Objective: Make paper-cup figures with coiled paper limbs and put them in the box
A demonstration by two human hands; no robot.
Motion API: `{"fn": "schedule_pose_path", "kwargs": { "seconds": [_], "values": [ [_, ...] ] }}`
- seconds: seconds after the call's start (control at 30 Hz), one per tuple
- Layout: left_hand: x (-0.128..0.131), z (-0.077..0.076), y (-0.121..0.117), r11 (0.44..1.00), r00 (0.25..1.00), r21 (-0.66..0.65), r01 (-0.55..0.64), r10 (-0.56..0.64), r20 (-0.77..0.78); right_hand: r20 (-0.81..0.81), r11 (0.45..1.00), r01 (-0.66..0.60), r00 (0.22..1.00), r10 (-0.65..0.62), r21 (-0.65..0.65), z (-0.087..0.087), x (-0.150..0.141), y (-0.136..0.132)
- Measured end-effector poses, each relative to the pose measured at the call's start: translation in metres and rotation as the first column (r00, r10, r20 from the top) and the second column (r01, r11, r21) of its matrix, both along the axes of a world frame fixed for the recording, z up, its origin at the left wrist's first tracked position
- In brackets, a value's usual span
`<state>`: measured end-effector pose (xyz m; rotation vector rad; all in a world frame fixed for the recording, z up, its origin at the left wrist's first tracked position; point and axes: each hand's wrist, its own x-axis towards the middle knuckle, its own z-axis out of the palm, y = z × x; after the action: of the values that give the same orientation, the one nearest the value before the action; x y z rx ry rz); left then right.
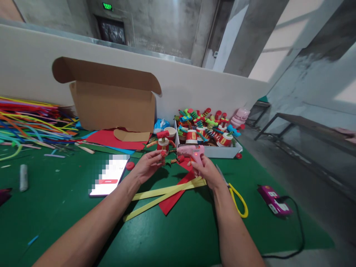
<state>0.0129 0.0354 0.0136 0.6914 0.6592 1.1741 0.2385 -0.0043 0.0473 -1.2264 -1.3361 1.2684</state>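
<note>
My right hand is wrapped round the grip of a pink hot glue gun with a small red light, its nozzle pointing left. Between the fingertips of my left hand is a small red disc, close to the nozzle. Just behind it stands a paper cup figure with a red roll on top and coiled striped arms. Under my hands lie yellow paper strips and a red paper strip. Another red disc rests on the table near my left wrist.
A white box full of cup figures stands behind the glue gun. Yellow-handled scissors lie right of my right wrist, with a purple power pack and cable beyond. A phone, cardboard box and colourful strips are left.
</note>
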Motion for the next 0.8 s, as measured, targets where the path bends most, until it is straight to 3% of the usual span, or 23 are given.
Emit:
{"fn": "schedule_pose_path", "kwargs": {
  "seconds": [0.17,0.37,0.47,0.57,0.63,0.8],
  "values": [
    [-0.001,0.006,-0.003,1.0,0.999,0.017,0.021,-0.022,0.039,0.06,0.988,0.137,0.989,-0.132,-0.078,-0.004,0.025,0.005],
    [-0.006,0.005,0.0,1.0,1.0,0.005,0.015,-0.015,-0.001,0.266,0.924,0.38,0.888,-0.375,0.034,-0.018,0.071,0.015],
    [-0.008,0.003,0.001,0.999,1.0,0.021,0.026,-0.026,-0.008,0.427,0.909,0.412,0.811,-0.399,0.066,-0.028,0.084,0.016],
    [-0.009,0.003,0.002,0.999,0.999,0.028,0.04,-0.04,-0.014,0.584,0.926,0.364,0.733,-0.349,0.096,-0.034,0.09,0.017],
    [-0.009,0.003,0.002,0.999,0.999,0.03,0.042,-0.041,-0.017,0.694,0.942,0.316,0.653,-0.303,0.113,-0.035,0.091,0.019],
    [-0.01,0.003,0.003,0.999,0.999,0.023,0.037,-0.037,-0.021,0.919,0.941,0.331,0.347,-0.187,0.066,-0.033,0.08,0.024]
  ]
}}
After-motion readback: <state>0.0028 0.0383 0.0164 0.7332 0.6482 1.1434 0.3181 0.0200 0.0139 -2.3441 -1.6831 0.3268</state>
